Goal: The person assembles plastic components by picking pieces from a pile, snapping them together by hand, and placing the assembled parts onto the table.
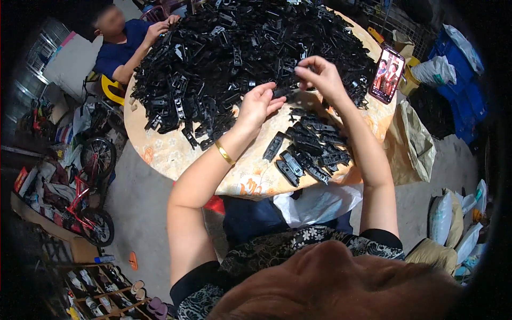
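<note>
Many black parts (202, 69) lie heaped on your round bench (165, 154) across the upper centre of the frame. Your left hand (258, 106), with a gold bracelet (224, 153) at its wrist, and your right hand (322, 81) are apart from each other at mid-frame, by the heap's lower edge, their fingers bent; whether either grips a part cannot be told. Between your forearms, right of centre, lies a smaller group of parts (306, 141). A lit phone (387, 74) is at upper right; a co-worker (114, 56) sits at upper left
</note>
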`<state>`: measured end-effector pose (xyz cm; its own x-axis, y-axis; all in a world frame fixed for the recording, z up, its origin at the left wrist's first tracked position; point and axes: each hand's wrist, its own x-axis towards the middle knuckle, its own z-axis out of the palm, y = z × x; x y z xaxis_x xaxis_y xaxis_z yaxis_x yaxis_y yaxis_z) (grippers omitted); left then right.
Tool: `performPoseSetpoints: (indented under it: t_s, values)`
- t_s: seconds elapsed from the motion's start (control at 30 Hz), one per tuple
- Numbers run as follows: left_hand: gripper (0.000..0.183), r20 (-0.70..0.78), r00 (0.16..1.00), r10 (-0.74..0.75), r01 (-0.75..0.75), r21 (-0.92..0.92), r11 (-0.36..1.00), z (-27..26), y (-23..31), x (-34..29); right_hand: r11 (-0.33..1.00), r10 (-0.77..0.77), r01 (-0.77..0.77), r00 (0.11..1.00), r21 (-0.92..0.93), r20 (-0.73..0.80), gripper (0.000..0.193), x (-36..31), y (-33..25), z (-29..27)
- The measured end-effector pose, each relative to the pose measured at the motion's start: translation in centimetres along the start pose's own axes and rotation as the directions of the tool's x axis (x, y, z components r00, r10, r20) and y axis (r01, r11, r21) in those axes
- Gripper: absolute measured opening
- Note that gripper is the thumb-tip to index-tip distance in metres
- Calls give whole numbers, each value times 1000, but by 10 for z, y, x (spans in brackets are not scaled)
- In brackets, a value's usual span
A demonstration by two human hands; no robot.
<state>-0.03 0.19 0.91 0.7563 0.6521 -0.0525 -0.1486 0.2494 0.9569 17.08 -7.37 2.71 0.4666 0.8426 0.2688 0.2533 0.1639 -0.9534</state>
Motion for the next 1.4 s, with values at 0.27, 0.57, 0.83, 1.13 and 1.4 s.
performPoseSetpoints:
  t_s: [0.27, 0.57, 0.83, 1.13, 1.4]
  values:
    - [33, -78, 993, 87, -85, 34, 996, 2, -5, 1, 925, -275, 253, 961, -284, -40, 17, -16, 0, 24]
    - [26, 56, 927, 370, -340, 535, 773, 1, 0, -5, 999, -43, 43, 999, 19, 9, 19, -19, -5, 20]
    - [22, 131, 970, 204, -241, 623, 744, -11, 16, -1, 476, -753, 823, 564, -311, 340, 17, -20, -12, 14]
    - [21, 543, 807, -231, 321, -76, 944, -34, 28, 8, 933, -345, 357, 924, 52, -167, 18, -21, -11, 10]
    - [41, -70, 997, 40, -36, 50, 998, -10, 15, 8, 970, -242, 243, 966, -8, 93, 15, -17, -2, 16]
